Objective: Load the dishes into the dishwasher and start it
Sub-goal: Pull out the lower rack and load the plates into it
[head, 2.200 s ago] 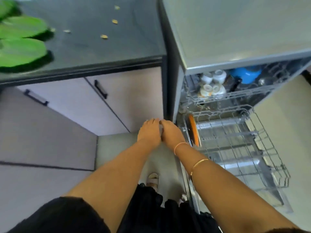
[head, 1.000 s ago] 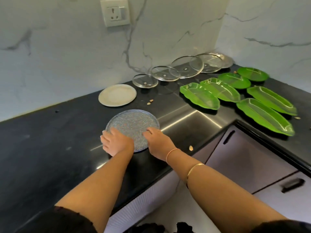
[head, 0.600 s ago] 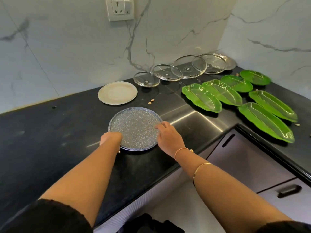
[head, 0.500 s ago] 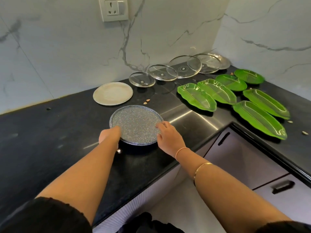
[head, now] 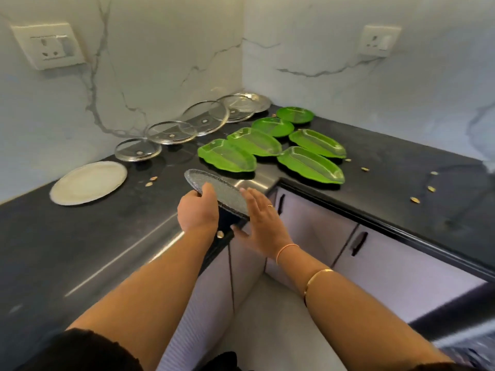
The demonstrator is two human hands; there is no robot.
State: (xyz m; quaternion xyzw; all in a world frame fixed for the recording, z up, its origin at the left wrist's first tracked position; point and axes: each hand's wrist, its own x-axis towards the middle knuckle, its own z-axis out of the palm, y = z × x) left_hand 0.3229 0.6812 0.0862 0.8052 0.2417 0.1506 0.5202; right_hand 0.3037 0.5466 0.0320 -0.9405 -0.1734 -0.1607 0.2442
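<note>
Two contact points on speckled plate (head: pixel 214 183): left hand (head: pixel 198 210) pinching near rim, thumb on top; right hand (head: pixel 262 223) fingers straight, against right rim. Tilted over counter (head: pixel 107 236) edge.

1. Black counter (head: pixel 80 250), L-shaped, running into the wall corner.
2. White plate (head: pixel 88 182) lies flat at the left, near the back wall.
3. Four glass lids (head: pixel 171 132) sit in a row along the back wall, edges overlapping (smallest at the left).
4. Steel plate (head: pixel 258 101) in the corner, partly under the last lid.
5. Six green leaf dishes (head: pixel 310 165) are clustered beside the lids, several touching.
6. Small yellowish bits (head: pixel 415 200) are scattered: two by the white plate, several on the right wing, one at the front edge.
</note>
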